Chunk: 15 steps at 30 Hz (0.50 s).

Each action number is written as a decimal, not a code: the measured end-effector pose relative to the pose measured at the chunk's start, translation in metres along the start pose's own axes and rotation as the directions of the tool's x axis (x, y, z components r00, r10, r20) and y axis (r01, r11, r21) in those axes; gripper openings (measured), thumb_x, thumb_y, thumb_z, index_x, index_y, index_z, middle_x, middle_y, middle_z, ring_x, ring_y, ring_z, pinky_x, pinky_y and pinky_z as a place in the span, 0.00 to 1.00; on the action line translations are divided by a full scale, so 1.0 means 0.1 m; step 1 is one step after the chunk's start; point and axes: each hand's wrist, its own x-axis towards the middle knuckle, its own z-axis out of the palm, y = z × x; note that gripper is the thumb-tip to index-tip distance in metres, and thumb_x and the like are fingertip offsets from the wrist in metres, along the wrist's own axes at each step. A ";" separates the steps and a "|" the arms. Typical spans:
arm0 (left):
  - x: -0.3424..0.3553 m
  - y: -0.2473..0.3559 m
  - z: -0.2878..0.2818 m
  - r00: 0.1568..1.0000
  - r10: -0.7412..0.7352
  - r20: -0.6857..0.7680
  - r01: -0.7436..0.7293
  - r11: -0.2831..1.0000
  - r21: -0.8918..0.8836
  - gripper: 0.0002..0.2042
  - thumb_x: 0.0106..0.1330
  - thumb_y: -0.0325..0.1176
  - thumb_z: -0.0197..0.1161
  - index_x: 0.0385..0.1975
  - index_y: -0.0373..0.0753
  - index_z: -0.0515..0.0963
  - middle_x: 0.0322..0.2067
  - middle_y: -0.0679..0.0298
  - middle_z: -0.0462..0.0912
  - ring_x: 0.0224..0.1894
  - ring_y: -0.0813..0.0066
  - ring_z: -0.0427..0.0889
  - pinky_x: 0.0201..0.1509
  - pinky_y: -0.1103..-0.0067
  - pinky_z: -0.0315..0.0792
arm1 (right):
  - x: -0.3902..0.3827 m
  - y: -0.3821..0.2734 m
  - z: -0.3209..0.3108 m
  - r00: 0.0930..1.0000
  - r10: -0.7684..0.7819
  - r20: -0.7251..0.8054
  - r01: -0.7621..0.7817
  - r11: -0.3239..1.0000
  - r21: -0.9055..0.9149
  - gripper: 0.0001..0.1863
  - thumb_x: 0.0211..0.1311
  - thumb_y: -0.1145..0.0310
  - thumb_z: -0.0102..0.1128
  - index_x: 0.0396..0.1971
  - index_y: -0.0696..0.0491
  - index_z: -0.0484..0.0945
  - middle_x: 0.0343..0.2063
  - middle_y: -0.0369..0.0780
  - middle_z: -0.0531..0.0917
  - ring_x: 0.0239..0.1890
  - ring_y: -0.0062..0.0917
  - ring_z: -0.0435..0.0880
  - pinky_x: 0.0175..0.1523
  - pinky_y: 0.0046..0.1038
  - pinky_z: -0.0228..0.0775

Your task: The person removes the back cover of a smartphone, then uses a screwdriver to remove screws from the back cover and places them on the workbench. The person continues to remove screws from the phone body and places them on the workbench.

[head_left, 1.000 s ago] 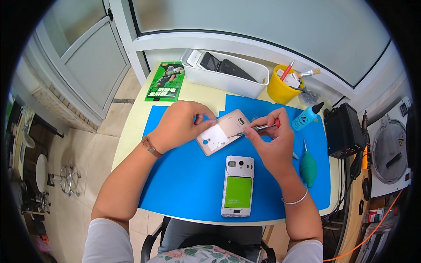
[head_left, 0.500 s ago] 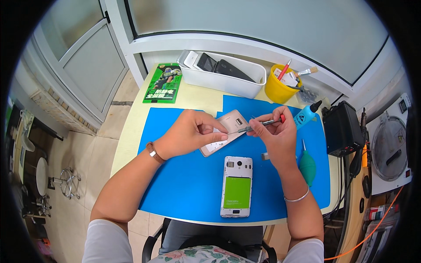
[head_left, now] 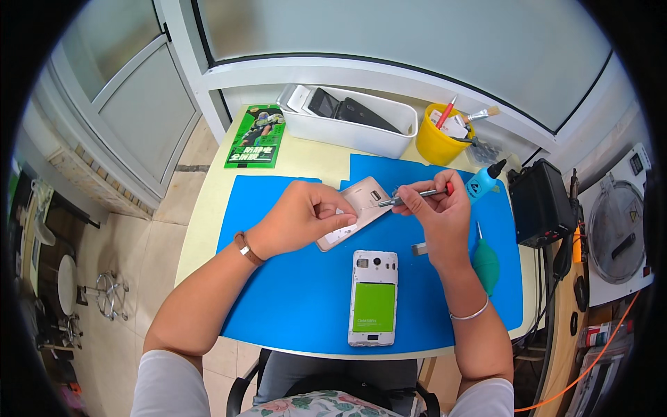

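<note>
A slim screwdriver [head_left: 417, 198] with a red end is gripped in my right hand [head_left: 439, 208], its thin tip pointing left. Close by that tip, the thumb and fingers of my left hand [head_left: 306, 217] are pinched together; anything between them is too small to make out. Below both hands a gold phone back cover [head_left: 368, 194] lies tilted on the blue mat [head_left: 278, 299], partly hidden by my left fingers. Nearer to me rests an opened white phone [head_left: 374, 258], back side up, with a green battery [head_left: 375, 306] in it.
At the back stand a white bin [head_left: 347, 135] of phones and a yellow cup [head_left: 438, 146] with pens and a brush. A green packet [head_left: 256, 135] lies left. Rightward are a blue bottle [head_left: 483, 182], a green air blower [head_left: 486, 264] and a black box device [head_left: 542, 205].
My left fingertips have drawn slightly left and down, away from the screwdriver tip. My right hand holds the screwdriver almost where it was.
</note>
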 end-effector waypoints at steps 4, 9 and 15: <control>-0.01 -0.01 -0.01 0.998 0.057 -0.006 -0.054 0.974 0.218 0.08 0.64 0.29 0.78 0.41 0.42 0.93 0.24 0.70 0.81 0.23 0.85 0.66 0.27 0.82 0.62 | 0.00 -0.01 0.01 1.000 0.001 -0.012 -0.001 1.000 0.025 0.23 0.66 0.76 0.75 0.36 0.48 0.62 0.37 0.49 0.90 0.35 0.31 0.93 0.40 0.24 0.88; 0.00 0.02 -0.05 0.999 0.048 -0.018 -0.044 0.980 0.196 0.09 0.63 0.30 0.79 0.42 0.42 0.92 0.22 0.71 0.77 0.23 0.85 0.64 0.27 0.82 0.62 | -0.01 -0.02 0.02 1.000 -0.005 0.019 0.005 1.000 0.001 0.23 0.66 0.78 0.74 0.37 0.48 0.62 0.37 0.48 0.89 0.36 0.29 0.93 0.42 0.27 0.90; -0.01 0.05 -0.05 1.000 0.020 -0.011 -0.020 1.000 0.016 0.09 0.64 0.29 0.79 0.43 0.41 0.92 0.21 0.73 0.76 0.23 0.87 0.63 0.26 0.82 0.60 | -0.04 -0.02 0.05 0.997 -0.067 0.033 0.068 0.997 -0.024 0.26 0.63 0.80 0.76 0.37 0.49 0.60 0.36 0.47 0.88 0.36 0.27 0.93 0.41 0.23 0.88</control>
